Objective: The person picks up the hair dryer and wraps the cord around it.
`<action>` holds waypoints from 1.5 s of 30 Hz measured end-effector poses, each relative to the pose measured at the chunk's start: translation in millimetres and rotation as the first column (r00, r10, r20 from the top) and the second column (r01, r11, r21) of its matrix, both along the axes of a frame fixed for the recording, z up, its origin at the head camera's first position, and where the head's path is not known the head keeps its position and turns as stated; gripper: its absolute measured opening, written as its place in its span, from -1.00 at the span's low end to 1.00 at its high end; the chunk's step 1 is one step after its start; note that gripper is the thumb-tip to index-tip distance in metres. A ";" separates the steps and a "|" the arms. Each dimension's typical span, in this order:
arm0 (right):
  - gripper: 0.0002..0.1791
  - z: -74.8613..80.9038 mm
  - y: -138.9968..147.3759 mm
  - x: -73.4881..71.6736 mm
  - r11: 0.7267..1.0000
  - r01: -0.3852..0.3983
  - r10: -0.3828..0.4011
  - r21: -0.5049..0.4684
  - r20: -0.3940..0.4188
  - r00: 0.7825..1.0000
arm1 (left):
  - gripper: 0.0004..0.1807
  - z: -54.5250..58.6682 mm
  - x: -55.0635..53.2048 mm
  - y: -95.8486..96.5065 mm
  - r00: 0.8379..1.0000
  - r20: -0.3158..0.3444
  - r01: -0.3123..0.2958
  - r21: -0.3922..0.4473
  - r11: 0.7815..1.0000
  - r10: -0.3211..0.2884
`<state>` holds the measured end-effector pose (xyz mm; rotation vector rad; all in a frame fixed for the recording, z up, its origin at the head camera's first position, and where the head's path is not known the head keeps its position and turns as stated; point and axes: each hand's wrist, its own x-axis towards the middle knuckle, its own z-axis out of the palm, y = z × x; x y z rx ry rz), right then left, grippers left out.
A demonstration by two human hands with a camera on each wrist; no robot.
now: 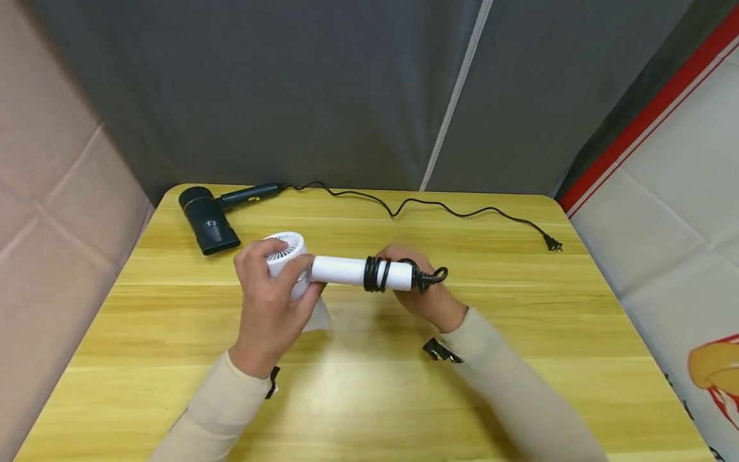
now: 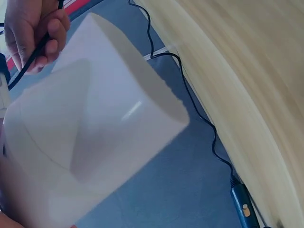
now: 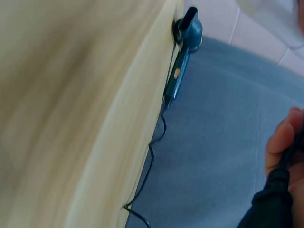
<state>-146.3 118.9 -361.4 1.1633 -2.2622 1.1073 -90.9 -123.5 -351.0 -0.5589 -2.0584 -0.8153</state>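
My left hand (image 1: 267,301) grips the round head of a white hair dryer (image 1: 340,270) above the table, its handle pointing right. The vented end faces up, and a pale nozzle (image 1: 317,316) points down. A black cord (image 1: 372,274) is wound round the handle in several turns. Beyond the handle's end, my right hand (image 1: 430,305) holds part of this cord, partly hidden by the handle. The left wrist view shows the cord running through the curled right fingers (image 2: 54,35). In the right wrist view, a thick black ribbed cord end (image 3: 273,199) lies against that hand.
A dark hair dryer (image 1: 209,219) lies at the table's back left. Its black cord (image 1: 450,206) snakes along the back edge to a plug (image 1: 552,243) at the right. Behind the wooden table (image 1: 369,398) hangs a grey curtain (image 1: 277,96).
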 end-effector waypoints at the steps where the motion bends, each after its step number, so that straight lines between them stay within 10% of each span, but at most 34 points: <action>1: -0.82 -1.5 -0.5 3.0 1.000 0.015 -0.016 0.021 0.014 1.000 | -0.62 -0.2 -0.6 -0.2 1.000 0.001 -0.007 0.003 1.000 0.007; 13: -1.00 -5.0 -8.9 19.8 0.956 0.032 -0.081 0.293 0.157 0.984 | -0.63 -8.2 -10.6 -4.9 0.993 0.039 -0.107 -0.016 0.994 0.107; 23: -0.56 -2.5 -13.1 30.0 0.911 -0.015 -0.084 0.412 0.221 0.972 | -0.64 -8.0 -19.9 -11.1 0.988 0.053 -0.142 -0.047 0.989 0.144; 35: -0.54 -0.9 -9.5 38.2 0.871 -0.076 -0.032 0.485 0.211 0.977 | -0.66 -10.9 -28.4 -14.1 0.979 0.108 -0.153 -0.196 0.969 0.176; 45: -0.69 0.3 -2.5 38.4 0.942 -0.125 0.103 0.312 0.085 0.991 | -0.64 -13.0 -32.7 -14.5 0.969 0.138 -0.158 -0.282 0.946 0.203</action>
